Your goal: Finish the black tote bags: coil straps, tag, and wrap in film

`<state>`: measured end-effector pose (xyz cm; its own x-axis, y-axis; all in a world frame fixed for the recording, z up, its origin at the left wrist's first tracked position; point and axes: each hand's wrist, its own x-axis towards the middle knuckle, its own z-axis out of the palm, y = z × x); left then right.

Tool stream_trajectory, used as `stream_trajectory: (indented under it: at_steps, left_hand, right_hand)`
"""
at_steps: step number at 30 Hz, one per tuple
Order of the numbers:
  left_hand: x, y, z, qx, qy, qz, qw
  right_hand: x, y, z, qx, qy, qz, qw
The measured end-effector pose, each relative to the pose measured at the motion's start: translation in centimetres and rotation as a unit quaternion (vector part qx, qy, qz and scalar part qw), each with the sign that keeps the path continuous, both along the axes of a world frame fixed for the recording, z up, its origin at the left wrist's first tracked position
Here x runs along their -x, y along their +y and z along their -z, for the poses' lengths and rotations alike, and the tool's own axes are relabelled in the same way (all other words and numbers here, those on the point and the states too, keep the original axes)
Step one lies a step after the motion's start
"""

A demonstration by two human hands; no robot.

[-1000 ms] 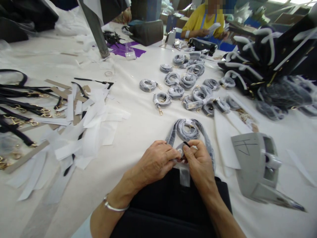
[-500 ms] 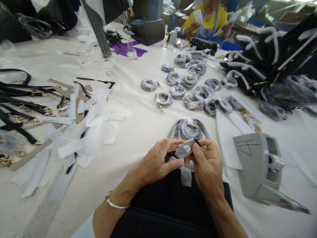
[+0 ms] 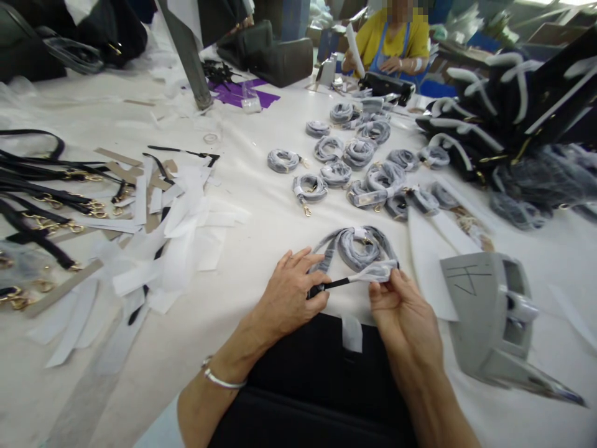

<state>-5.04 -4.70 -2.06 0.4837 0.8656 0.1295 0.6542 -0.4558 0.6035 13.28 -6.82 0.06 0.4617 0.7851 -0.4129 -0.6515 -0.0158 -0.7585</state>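
Observation:
A thin black strap point(image 3: 336, 283) with a white-wrapped tag-like end point(image 3: 373, 272) stretches between my hands. My left hand point(image 3: 293, 289) is closed around its dark end, partly hidden by the fingers. At the other end, my right hand point(image 3: 405, 298) pinches the wrapped piece's tip between thumb and fingers. Just beyond lies a coiled strap point(image 3: 357, 249) in grey-white wrapping, its loose length curving behind my left fingers. Below both hands is a black bag point(image 3: 317, 379) with a white paper strip point(image 3: 352, 334) on its upper edge.
Several wrapped strap coils point(image 3: 336, 174) cover the middle of the table. At right stands a grey tape dispenser point(image 3: 485, 311), with black bags point(image 3: 508, 118) behind. Left are black straps point(image 3: 51, 177) with gold clasps and paper strips point(image 3: 186, 218). A person in yellow point(image 3: 417, 37) works opposite.
My right hand has moved right, drawing the wrapped end away from my left hand, so the thin black strap now shows between them. The person opposite has lowered a hand.

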Motion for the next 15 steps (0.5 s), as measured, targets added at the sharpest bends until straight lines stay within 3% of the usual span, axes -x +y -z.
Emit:
stream_trajectory:
  at_steps: [4,6,8,10,12,15]
  left_hand:
    - [0.0,0.0,0.1,-0.013,-0.016,-0.029,0.999]
    - [0.1,0.0,0.1,-0.008,-0.037,-0.034,0.999]
    - [0.2,0.0,0.0,0.007,-0.066,-0.039,0.997]
    - [0.3,0.1,0.0,0.030,-0.106,-0.038,0.993]
    - [0.4,0.2,-0.1,0.059,-0.153,-0.053,0.985]
    - [0.6,0.4,-0.2,0.096,-0.176,-0.145,0.969]
  right_hand:
    - [-0.6,0.2,0.7,0.004,-0.009,-0.009,1.000]
    - [-1.0,0.2,1.0,-0.002,-0.110,-0.053,0.992]
    - [-1.7,0.3,1.2,0.019,-0.259,-0.111,0.959]
    - [-2.3,0.3,1.6,0.051,-0.416,-0.188,0.888]
    - [-2.8,0.2,2.0,0.048,-0.555,-0.260,0.789]
    - [-2.9,-0.1,2.1,-0.010,-0.709,-0.282,0.646]
